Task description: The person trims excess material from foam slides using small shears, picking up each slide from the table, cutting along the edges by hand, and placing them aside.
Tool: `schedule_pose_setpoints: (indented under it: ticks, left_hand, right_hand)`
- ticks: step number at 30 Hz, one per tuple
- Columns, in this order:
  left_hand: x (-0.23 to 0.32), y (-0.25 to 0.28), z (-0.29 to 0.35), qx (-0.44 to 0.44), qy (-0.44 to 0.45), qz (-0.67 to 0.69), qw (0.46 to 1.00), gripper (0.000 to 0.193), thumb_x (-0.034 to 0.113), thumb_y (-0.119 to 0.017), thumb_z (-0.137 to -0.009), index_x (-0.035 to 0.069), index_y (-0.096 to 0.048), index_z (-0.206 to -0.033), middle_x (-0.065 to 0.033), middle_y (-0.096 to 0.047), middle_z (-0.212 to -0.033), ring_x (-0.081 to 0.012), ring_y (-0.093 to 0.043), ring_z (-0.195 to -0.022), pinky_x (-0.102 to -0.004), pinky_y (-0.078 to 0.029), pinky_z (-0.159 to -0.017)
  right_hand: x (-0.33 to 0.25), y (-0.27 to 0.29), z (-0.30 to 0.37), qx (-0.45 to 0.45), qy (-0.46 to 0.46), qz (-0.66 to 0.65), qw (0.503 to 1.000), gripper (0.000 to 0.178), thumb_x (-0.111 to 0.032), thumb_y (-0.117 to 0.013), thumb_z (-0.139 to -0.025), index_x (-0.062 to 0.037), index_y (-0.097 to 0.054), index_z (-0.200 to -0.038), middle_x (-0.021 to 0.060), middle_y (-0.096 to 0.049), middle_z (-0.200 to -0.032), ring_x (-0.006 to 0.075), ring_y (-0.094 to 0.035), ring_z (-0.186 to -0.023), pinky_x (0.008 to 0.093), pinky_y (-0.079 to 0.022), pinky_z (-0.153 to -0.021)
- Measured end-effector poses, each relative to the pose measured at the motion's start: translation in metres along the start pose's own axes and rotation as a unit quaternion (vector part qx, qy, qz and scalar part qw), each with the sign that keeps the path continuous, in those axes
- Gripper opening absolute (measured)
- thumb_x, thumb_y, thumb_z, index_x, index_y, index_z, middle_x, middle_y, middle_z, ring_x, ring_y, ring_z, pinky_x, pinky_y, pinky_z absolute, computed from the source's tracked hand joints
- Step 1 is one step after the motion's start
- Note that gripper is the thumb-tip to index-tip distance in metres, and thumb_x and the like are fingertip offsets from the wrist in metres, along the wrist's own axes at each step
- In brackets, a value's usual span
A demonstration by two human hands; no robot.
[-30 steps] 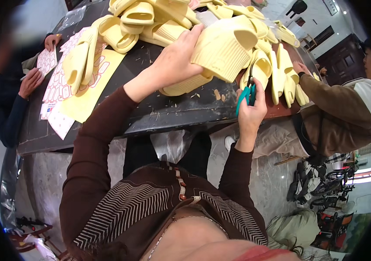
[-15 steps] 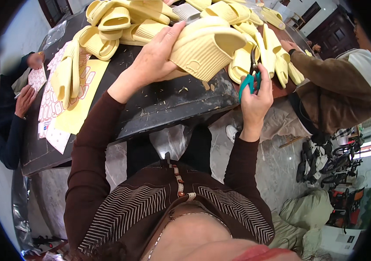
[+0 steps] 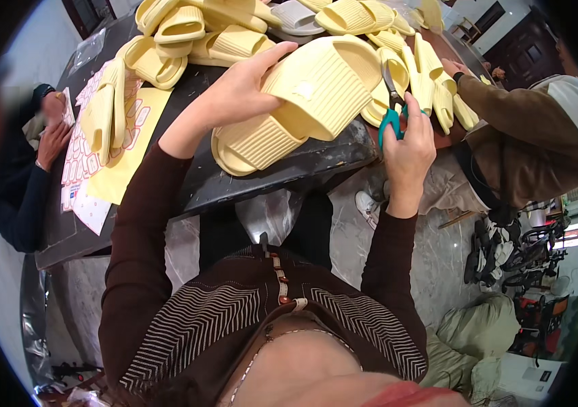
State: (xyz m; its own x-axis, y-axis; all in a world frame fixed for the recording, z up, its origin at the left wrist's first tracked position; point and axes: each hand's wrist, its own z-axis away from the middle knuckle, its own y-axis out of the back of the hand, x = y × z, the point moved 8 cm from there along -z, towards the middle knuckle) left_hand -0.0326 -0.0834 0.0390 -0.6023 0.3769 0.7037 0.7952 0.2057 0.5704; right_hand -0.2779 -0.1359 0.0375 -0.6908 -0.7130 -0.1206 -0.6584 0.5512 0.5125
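Slipper (image 3: 323,88), yellow, held over the black table (image 3: 333,154) by the left hand (image 3: 238,91), fingers partly hidden; right hand (image 3: 414,156) grips scissors (image 3: 394,102) just beside it. Step: apparently trimming; any cut calls for steadiness.

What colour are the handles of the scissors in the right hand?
Teal; the scissors' handles show best in the head view.

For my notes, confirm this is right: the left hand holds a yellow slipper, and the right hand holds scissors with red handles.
Not quite: the handles are teal, not red, in the head view. The rest stands: the left hand holds a yellow slipper, and the right hand the scissors.
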Motion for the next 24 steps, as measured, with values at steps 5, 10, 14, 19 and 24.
schedule_pose_setpoints:
  ticks: [5, 10, 14, 19, 24]
  left_hand:
    - [-0.004, -0.004, -0.003, -0.048, 0.019, 0.053, 0.997, 0.070, 0.003, -0.059, -0.077, 0.003, -0.036, -0.143, -0.0114, -0.058, -0.122, -0.0167, -0.054, -0.113, -0.0282, -0.041, -0.098]
    - [-0.009, -0.005, -0.001, -0.055, 0.052, 0.069, 0.995, 0.069, 0.004, -0.057, -0.077, 0.002, -0.035, -0.143, -0.0111, -0.059, -0.116, -0.0165, -0.055, -0.107, -0.0276, -0.043, -0.094]
    - [-0.015, -0.008, 0.003, -0.071, 0.110, 0.042, 0.991, 0.074, 0.004, -0.056, -0.075, 0.002, -0.032, -0.144, -0.0115, -0.058, -0.117, -0.0169, -0.055, -0.107, -0.0275, -0.044, -0.092]
    - [-0.018, -0.005, 0.001, -0.062, 0.106, 0.051, 0.991, 0.059, 0.012, -0.060, -0.080, 0.001, -0.044, -0.136, -0.0144, -0.063, -0.113, -0.0202, -0.061, -0.100, -0.0310, -0.048, -0.086]
    - [-0.018, 0.003, -0.002, -0.055, 0.192, 0.159, 0.967, 0.054, 0.010, -0.058, -0.079, 0.002, -0.047, -0.131, -0.0161, -0.063, -0.109, -0.0218, -0.064, -0.090, -0.0321, -0.051, -0.076]
  right_hand:
    - [0.002, -0.010, 0.002, -0.049, -0.056, -0.020, 0.997, 0.051, -0.007, -0.069, -0.073, -0.0106, -0.057, -0.122, 0.0095, -0.058, -0.081, 0.0267, -0.060, -0.074, 0.0395, -0.049, -0.065]
    - [-0.001, -0.012, 0.000, -0.064, -0.051, -0.020, 0.996, 0.047, -0.008, -0.068, -0.075, -0.0107, -0.058, -0.122, 0.0088, -0.058, -0.080, 0.0258, -0.061, -0.072, 0.0387, -0.049, -0.063]
    - [-0.003, -0.016, 0.001, -0.088, -0.034, 0.001, 0.996, 0.047, -0.009, -0.068, -0.076, -0.0112, -0.058, -0.122, 0.0092, -0.059, -0.081, 0.0259, -0.061, -0.073, 0.0389, -0.049, -0.063]
    - [0.001, -0.026, 0.002, -0.117, -0.027, 0.013, 0.993, 0.046, -0.009, -0.068, -0.076, -0.0106, -0.059, -0.122, 0.0107, -0.062, -0.084, 0.0281, -0.062, -0.074, 0.0396, -0.050, -0.065]
    - [0.007, -0.028, 0.010, -0.102, -0.039, -0.040, 0.993, 0.043, -0.008, -0.068, -0.078, -0.0087, -0.062, -0.120, 0.0132, -0.066, -0.087, 0.0263, -0.065, -0.074, 0.0364, -0.051, -0.068]
